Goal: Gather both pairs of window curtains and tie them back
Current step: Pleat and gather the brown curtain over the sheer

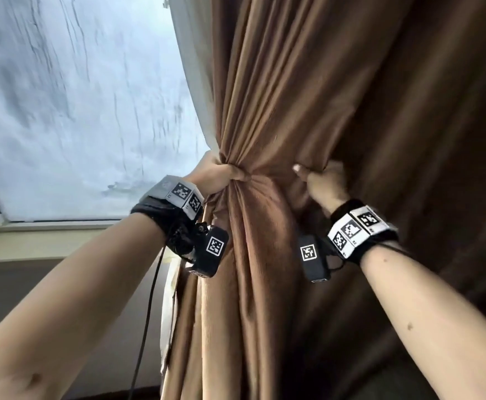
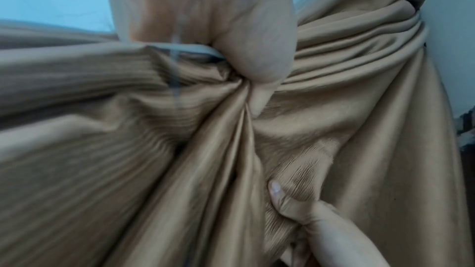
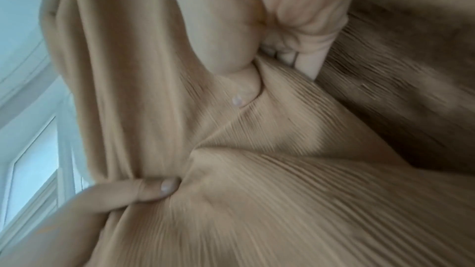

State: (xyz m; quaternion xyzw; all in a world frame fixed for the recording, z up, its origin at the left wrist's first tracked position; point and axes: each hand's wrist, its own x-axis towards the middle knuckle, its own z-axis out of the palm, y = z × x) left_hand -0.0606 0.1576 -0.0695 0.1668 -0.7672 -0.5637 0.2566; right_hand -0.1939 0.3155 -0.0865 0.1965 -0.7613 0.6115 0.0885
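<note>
A brown ribbed curtain hangs right of the window, bunched at mid height. My left hand grips the gathered folds at the curtain's left edge, fingers wrapped round the cloth. My right hand clutches a fold further right, thumb pressed on the front. In the left wrist view the left hand squeezes the curtain, and the right hand shows lower down. In the right wrist view the right hand holds the curtain, with the left hand at lower left. No tie-back is visible.
A frosted window pane fills the upper left, with its white frame and sill below. A pale sheer lining hangs behind the curtain's left edge. A black cable dangles from my left wrist. Dark curtain folds fill the right.
</note>
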